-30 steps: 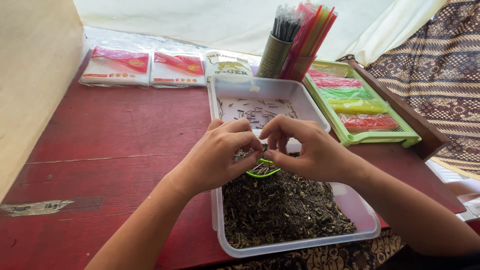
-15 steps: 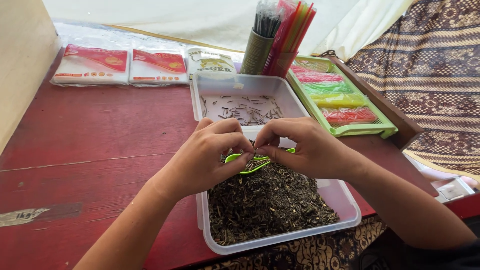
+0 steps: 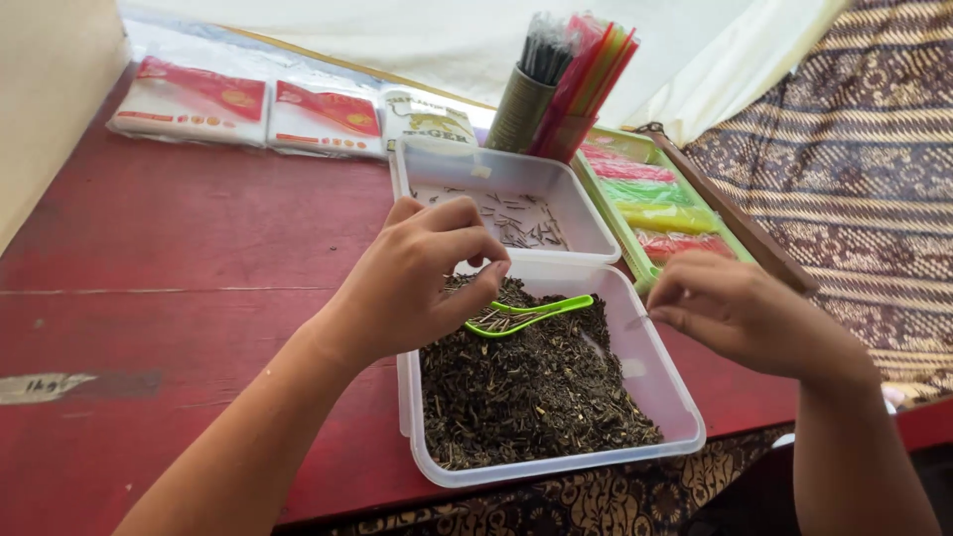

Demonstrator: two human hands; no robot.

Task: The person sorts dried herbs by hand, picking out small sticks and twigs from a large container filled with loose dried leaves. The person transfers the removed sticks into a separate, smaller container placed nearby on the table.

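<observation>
Soft, bright daylight fills the frame, coming mostly from the upper part of the frame, where the pale cloth backdrop (image 3: 417, 40) is nearly washed out to white. The red tabletop (image 3: 189, 268) is evenly lit, with a mild sheen at the upper left. Shadows are faint and diffuse: a soft one lies under the left hand (image 3: 417, 283) on the dark leaves in the clear plastic tub (image 3: 675, 422). The tub's rim catches small glints. Focus is sharp through the middle; the right hand (image 3: 740, 318) is slightly soft. Straight lines bow a little toward the edges.
</observation>
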